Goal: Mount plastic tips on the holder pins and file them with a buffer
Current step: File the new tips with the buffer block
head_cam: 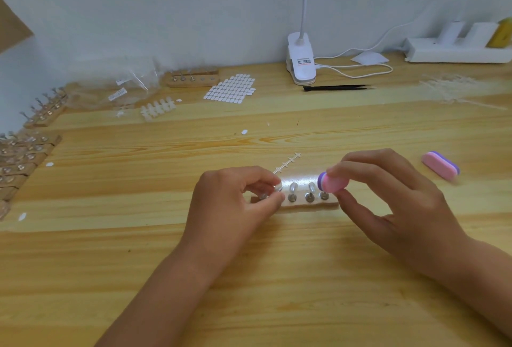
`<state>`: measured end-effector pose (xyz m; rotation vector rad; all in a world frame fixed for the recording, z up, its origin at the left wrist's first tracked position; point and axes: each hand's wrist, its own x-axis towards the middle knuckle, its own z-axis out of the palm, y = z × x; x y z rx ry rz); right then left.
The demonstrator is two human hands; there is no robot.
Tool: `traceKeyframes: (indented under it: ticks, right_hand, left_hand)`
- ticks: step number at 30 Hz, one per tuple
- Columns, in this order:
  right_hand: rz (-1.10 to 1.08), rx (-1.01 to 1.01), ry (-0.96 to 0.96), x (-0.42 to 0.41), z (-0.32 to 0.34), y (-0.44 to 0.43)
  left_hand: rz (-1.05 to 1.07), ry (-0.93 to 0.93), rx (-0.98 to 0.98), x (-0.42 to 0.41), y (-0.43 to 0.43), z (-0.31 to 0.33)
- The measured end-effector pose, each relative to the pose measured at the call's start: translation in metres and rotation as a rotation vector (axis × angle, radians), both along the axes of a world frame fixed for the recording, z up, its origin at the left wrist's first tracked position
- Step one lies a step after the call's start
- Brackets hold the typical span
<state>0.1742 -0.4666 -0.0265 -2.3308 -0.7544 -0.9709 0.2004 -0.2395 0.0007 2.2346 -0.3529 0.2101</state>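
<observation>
Pink buffer [332, 183] pinched in right hand [401, 202]; left hand [235, 202] pinches clear tip [278, 187] on wooden holder [310, 206] between both hands.

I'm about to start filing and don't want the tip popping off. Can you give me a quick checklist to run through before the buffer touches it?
1. Buffer held firmly: ok, the right hand has it in a grip between thumb and fingers.
2. Tip steadied: ok, the left hand pinches it at the left end of the holder.
3. Tip fully seated on its pin: cannot tell, the fingers cover the joint.
4. Holder flat on the table: ok.
5. Buffer lined up with the tip: not ok, it hangs over the holder's right end, apart from the tip.
</observation>
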Motion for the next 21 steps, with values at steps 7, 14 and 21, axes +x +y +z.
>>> traceKeyframes:
  ticks: [7, 14, 21]
  right_hand:
    - [0.006, -0.003, 0.017, -0.0004, -0.0007, 0.0003]
    - [0.002, -0.018, 0.013, -0.0006, -0.0005, 0.0033]
    - [0.029, -0.009, 0.012, -0.0006, -0.0012, 0.0072]
  left_hand:
    - [0.013, 0.002, 0.019, -0.0001, -0.0011, -0.0004]
    - [0.028, 0.139, -0.117, 0.0023, -0.0036, -0.0009]
    - [0.075, 0.196, -0.182, 0.0043, -0.0084, -0.004]
